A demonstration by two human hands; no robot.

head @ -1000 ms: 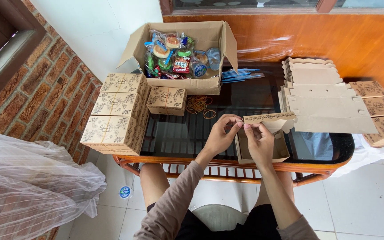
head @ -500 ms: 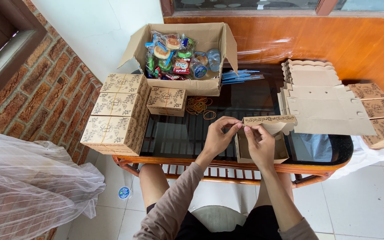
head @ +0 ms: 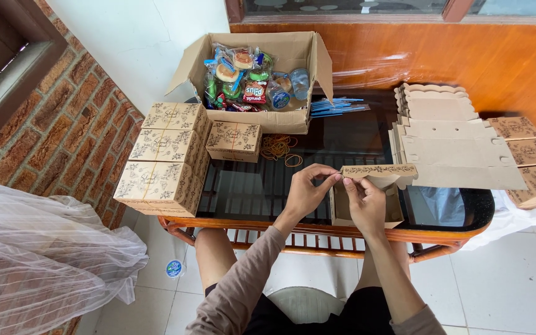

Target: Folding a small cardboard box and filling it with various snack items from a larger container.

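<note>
While both the left hand (head: 305,192) and right hand (head: 364,201) pinch the half-folded kraft box (head: 376,186) near the glass table (head: 268,186) edge, uneven pressure could crease its printed flap.

white net cloth (head: 38,260) cut off left, snack packs (head: 249,77) too small to tell

Both forearms reach forward, close together. The left hand (head: 305,193) and right hand (head: 365,201) meet at the fingertips. Each seems to be pinching, though the fingers partly hide one another.

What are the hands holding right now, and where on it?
Both hands, left hand and right hand, pinch the left end of the patterned lid flap of a half-folded cardboard box.
</note>
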